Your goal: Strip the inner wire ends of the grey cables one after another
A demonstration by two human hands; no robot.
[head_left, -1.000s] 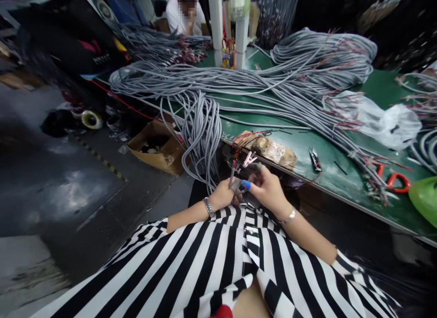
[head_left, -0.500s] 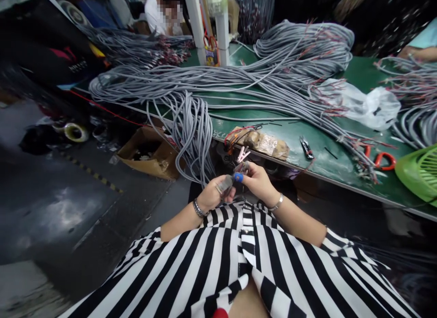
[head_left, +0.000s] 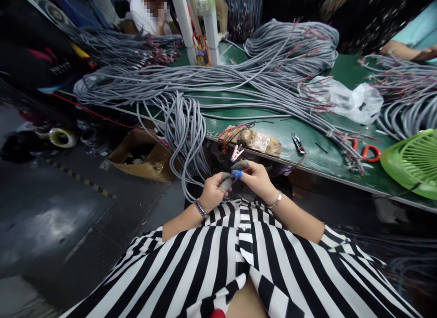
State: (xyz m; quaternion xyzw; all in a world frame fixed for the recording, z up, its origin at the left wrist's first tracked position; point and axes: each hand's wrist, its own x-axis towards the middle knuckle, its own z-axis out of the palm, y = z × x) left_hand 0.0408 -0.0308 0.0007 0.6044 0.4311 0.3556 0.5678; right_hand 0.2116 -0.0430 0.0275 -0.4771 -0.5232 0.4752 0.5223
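My left hand (head_left: 212, 190) is closed in a pinch in front of my waist, with grey wraps on its thumb and forefinger. Its fingertips meet those of my right hand (head_left: 258, 181), which also pinches, a blue cover on the thumb and a grey one on the forefinger. Whatever lies between the fingertips is too small and covered to make out. Just beyond them a pale pink clip (head_left: 236, 152) stands at the bench edge. Behind it lies a tape-wrapped block (head_left: 262, 141) with red and black wires at its left end. Grey cables (head_left: 186, 126) hang over the edge to the left.
Long grey cable bundles (head_left: 218, 79) cross the green bench (head_left: 283, 122). Nippers (head_left: 298, 143), red-handled scissors (head_left: 371, 153), a plastic bag (head_left: 365, 104) and a green slatted basket-like object (head_left: 413, 165) lie rightward. A cardboard box (head_left: 141, 156) sits below left. Two other people are across the bench.
The view has swung slightly right, so the bench things appear further left. My left fingers have shifted from a looser curl to a pinch against my right fingertips.
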